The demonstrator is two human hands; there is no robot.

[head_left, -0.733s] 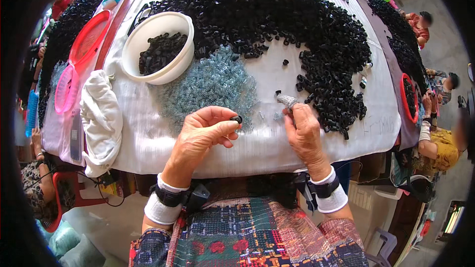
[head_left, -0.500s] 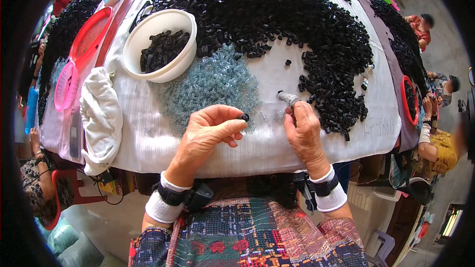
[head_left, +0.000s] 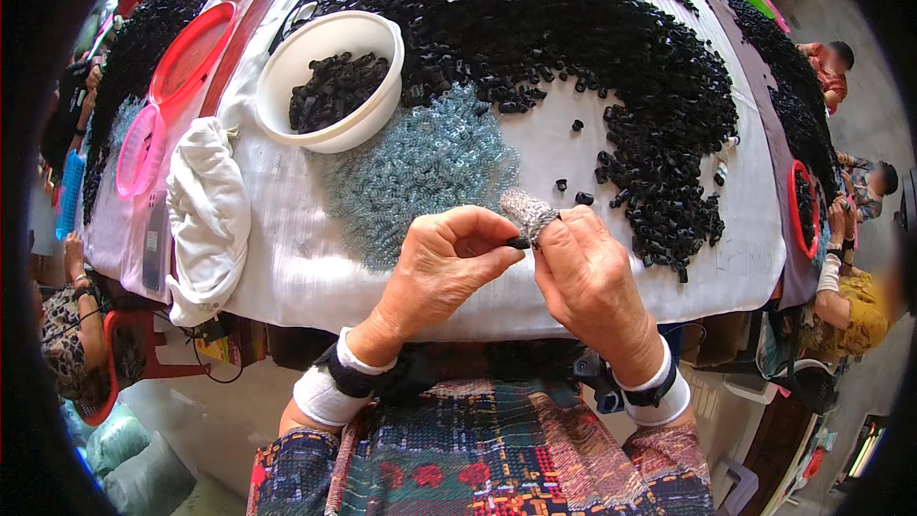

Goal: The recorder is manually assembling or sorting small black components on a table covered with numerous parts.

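Observation:
My left hand (head_left: 435, 268) pinches a small black plastic part (head_left: 519, 243) between thumb and fingertips. Against that part come the fingertips of my right hand (head_left: 597, 282), which are drawn together; whatever they hold, if anything, is hidden. A greyish-white wrapping (head_left: 527, 211) covers one finger of the right hand. Just beyond my hands lies a heap of small bluish, see-through coil-like pieces (head_left: 420, 172). A wide mass of similar black parts (head_left: 573, 24) curves round the far and right side of the white-covered table (head_left: 315, 277).
At the far left, a white bowl (head_left: 387, 100) holds black parts. Left of it are a crumpled white cloth (head_left: 205, 220), a pink basket (head_left: 139, 151) and a red tray (head_left: 194, 55). A few loose black parts (head_left: 584, 198) lie right of the clear heap. People sit at both sides.
My two hands have come together at the black part, the right one moving left and turning inward. Two black parts now lie loose near the right hand. The whole view has shifted slightly.

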